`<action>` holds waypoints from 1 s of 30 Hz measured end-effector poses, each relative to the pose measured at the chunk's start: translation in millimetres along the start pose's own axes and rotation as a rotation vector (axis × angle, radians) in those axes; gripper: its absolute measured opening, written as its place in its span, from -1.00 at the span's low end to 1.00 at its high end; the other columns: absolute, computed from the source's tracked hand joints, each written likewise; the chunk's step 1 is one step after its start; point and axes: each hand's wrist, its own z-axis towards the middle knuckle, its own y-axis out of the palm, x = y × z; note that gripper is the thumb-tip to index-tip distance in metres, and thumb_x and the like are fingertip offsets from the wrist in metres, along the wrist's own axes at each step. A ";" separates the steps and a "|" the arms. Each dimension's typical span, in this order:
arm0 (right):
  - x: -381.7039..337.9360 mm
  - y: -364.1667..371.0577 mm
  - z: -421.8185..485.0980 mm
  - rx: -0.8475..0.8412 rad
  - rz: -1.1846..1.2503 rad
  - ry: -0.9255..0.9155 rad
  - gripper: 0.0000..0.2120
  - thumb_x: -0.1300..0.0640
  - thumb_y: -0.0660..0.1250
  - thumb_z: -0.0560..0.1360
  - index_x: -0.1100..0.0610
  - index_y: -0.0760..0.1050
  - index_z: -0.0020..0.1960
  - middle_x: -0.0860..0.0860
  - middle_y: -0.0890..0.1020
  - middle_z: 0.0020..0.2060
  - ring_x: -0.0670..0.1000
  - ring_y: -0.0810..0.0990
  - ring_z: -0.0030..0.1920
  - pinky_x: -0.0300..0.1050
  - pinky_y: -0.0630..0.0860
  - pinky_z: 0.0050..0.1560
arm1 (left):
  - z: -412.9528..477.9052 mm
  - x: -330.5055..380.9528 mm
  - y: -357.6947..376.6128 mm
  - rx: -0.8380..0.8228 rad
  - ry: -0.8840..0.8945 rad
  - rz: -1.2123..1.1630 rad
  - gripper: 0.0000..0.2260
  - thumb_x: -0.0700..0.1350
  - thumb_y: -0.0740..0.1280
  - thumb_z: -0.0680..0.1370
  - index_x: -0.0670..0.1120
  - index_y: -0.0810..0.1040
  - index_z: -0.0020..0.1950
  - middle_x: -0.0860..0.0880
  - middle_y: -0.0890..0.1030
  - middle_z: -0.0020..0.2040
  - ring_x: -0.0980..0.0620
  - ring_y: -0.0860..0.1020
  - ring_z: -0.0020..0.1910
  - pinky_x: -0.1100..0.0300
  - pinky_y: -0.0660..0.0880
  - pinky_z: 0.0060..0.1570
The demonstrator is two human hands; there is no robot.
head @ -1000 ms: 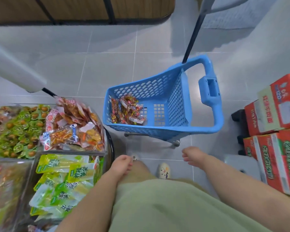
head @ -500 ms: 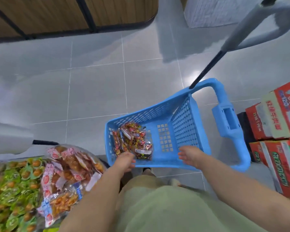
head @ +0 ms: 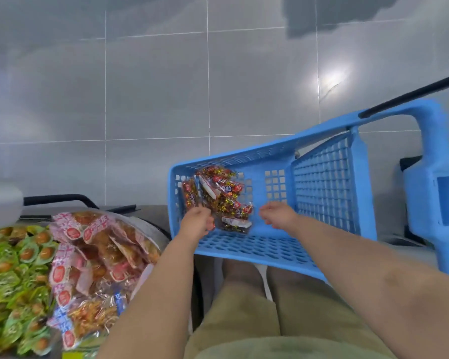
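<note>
A blue plastic trolley basket (head: 257, 248) stands on the grey tiled floor just in front of my legs. A small pile of red and gold snack packets (head: 223, 195) lies in its left half. My left hand (head: 196, 222) reaches over the near rim, its curled fingers at the near edge of the pile. Whether it grips a packet is hidden by the hand itself. My right hand (head: 278, 216) hovers inside the basket to the right of the packets, fingers hanging loosely curled and holding nothing.
The basket's thick blue handle (head: 436, 200) rises at the right, with a black pole (head: 412, 94) behind it. At the left, display bins hold red-and-white snack packets (head: 94, 257) and green ones (head: 11, 270). Grey floor tiles (head: 153, 86) spread out beyond.
My view has tilted forward and closer to the basket. Both hands moved from in front of my body over the near rim into it, the left one reaching the packets.
</note>
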 end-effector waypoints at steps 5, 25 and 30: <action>19.4 42.9 63.2 -0.077 -0.547 -0.146 -0.47 -0.03 0.39 0.46 0.12 0.36 0.36 0.10 0.45 0.27 0.11 0.47 0.20 -0.12 0.42 0.12 | 27.9 -23.8 15.6 -0.011 -0.083 -0.188 -0.90 -0.09 0.19 0.65 -0.09 0.40 0.12 -0.05 0.55 -0.14 0.03 0.53 -0.19 0.21 0.46 -0.19; 0.7 11.7 56.5 -0.462 0.381 -0.091 -0.67 0.10 0.48 0.33 0.10 0.55 0.07 0.00 0.70 -0.08 -0.05 0.67 -0.08 -0.24 0.57 -0.11 | 37.4 -33.8 21.3 -0.307 0.073 -0.559 -0.53 -0.06 0.45 0.39 -0.07 0.47 0.28 -0.03 0.67 0.05 -0.04 0.62 0.08 0.01 0.57 0.03; -9.3 39.1 73.4 -0.299 0.414 -0.090 -0.62 -0.18 0.30 0.47 0.11 0.53 0.07 0.04 0.64 0.02 0.00 0.62 0.01 -0.15 0.53 0.00 | 41.3 -31.0 21.1 -0.058 0.145 -0.655 -0.78 -0.21 0.39 0.51 -0.05 0.56 0.14 -0.06 0.68 0.05 -0.03 0.66 0.00 0.04 0.60 -0.07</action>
